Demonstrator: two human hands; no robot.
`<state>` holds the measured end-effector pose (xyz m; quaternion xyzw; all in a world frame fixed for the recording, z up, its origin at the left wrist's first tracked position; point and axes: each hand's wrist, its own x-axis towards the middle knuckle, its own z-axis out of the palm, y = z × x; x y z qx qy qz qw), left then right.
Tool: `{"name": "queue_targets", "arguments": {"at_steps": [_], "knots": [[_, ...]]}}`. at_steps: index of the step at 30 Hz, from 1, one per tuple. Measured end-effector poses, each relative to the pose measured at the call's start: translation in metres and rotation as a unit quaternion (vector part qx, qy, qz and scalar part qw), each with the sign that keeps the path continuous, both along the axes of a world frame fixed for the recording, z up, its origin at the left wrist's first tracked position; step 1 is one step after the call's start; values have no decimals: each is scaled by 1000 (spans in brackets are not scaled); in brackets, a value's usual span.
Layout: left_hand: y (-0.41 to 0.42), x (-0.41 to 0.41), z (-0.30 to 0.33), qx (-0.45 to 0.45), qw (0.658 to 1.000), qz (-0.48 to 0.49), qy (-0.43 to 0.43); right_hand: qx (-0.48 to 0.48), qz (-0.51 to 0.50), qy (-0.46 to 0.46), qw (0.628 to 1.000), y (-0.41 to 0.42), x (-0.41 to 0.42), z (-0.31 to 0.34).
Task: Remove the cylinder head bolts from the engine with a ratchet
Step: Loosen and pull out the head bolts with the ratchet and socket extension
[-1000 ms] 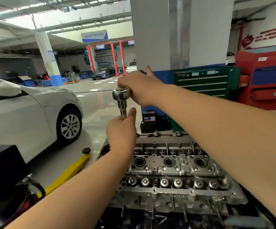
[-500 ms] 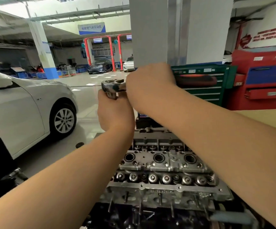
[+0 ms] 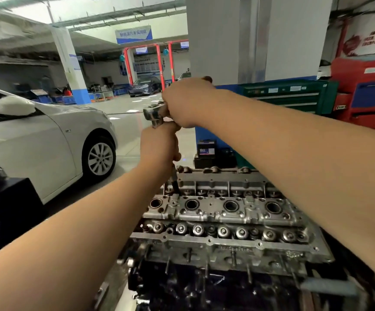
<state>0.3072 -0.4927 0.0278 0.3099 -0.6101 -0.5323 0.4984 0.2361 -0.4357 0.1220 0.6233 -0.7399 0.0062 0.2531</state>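
The engine (image 3: 227,221) fills the lower centre of the frame, its cylinder head facing up with four round plug wells in a row. Above its upper left corner the ratchet (image 3: 154,112) has its shiny head showing, with a dark extension (image 3: 174,182) dropping to the head's far left edge. The bolt itself is hidden under the tip.

The right hand (image 3: 186,102) has its grip clenched around the ratchet's handle, close to the head. The left hand (image 3: 159,145) is wrapped around the upper part of the extension, just below the ratchet head.

To do this step well, the left hand should probably keep the extension straight over the bolt, so the socket does not tip and slip off. The right hand would get more turning force gripping further out along the handle, swinging it level. Pressing down lightly while turning should keep the socket seated.
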Motion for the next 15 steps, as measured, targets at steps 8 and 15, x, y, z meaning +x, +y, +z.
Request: {"name": "queue_targets", "arguments": {"at_steps": [8, 15], "knots": [[-12, 8, -5, -23, 966, -257, -6, -27, -72, 169, 983, 55, 17, -12], [-7, 15, -10, -29, 967, -253, -3, -11, 105, -47, 993, 5, -11, -2]]}}
